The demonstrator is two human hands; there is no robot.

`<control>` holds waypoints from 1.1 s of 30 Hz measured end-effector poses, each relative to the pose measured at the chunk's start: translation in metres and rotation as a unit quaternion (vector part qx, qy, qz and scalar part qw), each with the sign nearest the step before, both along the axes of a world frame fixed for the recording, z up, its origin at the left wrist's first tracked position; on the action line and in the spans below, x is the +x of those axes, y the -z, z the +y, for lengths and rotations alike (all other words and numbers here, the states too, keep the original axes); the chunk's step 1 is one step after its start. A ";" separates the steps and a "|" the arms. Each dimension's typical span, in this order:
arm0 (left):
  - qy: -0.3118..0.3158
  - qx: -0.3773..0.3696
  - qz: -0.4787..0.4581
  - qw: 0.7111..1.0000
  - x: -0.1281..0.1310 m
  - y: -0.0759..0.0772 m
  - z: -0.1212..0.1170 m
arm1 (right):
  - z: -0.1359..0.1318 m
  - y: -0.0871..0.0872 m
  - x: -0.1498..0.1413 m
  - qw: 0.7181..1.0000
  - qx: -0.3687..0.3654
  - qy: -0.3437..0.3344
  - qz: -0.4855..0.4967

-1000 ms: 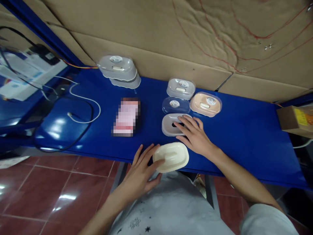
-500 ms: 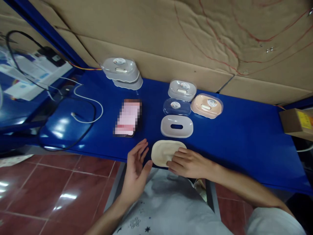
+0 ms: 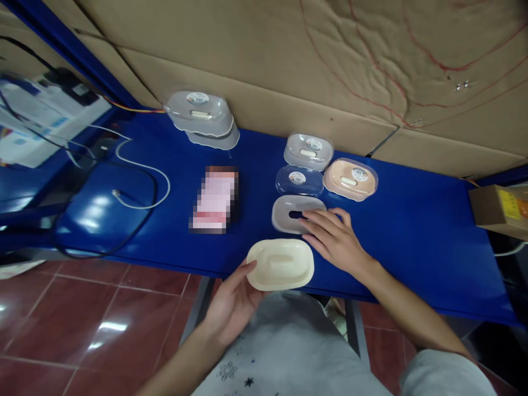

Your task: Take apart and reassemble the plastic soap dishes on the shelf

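My left hand [image 3: 237,300] grips the left end of a cream oval dish [image 3: 284,267], thumb on its rim and fingers beneath. The dish is at the table's front edge and has a raised ridge in its middle. Just beyond it lies a pale grey oval tray [image 3: 282,214] with a slot through its centre. My right hand [image 3: 332,234] reaches over the tray's right side with fingers spread; whether the fingertips touch it I cannot tell. Behind the tray rests a clear plastic lid [image 3: 300,180] with a round label.
Near the cardboard wall are a grey lidded soap box [image 3: 299,154], a peach one [image 3: 344,187] and stacked grey ones [image 3: 202,118]. A phone [image 3: 214,201], pixelated, lies at left beside a white cable [image 3: 167,184]. A cardboard box [image 3: 490,212] stands at the right edge.
My left hand has taken hold of the cream dish and lifted it slightly. My right hand has left the dish and moved forward over the slotted tray.
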State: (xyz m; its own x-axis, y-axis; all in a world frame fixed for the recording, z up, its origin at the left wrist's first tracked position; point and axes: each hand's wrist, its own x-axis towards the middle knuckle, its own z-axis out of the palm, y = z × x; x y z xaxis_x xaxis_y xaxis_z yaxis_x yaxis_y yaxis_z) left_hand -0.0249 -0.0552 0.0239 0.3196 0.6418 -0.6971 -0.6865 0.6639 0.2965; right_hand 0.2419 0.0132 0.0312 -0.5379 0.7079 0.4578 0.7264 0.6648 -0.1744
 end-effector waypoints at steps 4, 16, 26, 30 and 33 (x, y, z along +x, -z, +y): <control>0.029 -0.025 -0.037 0.999 -0.005 -0.003 0.002 | 0.008 -0.001 0.002 0.999 0.031 0.000 -0.017; 0.022 0.093 -0.072 0.993 0.015 -0.013 0.059 | -0.016 -0.045 -0.022 0.995 0.021 -0.050 -0.081; -0.004 0.013 -0.104 0.994 0.012 -0.007 0.071 | -0.004 -0.044 -0.029 0.989 0.052 -0.057 -0.128; -0.001 -0.025 -0.109 0.994 0.009 -0.007 0.075 | -0.004 -0.041 -0.032 0.988 0.047 -0.075 -0.130; 0.006 -0.030 -0.117 0.993 0.009 -0.007 0.077 | -0.009 -0.033 -0.034 0.991 0.021 -0.065 -0.113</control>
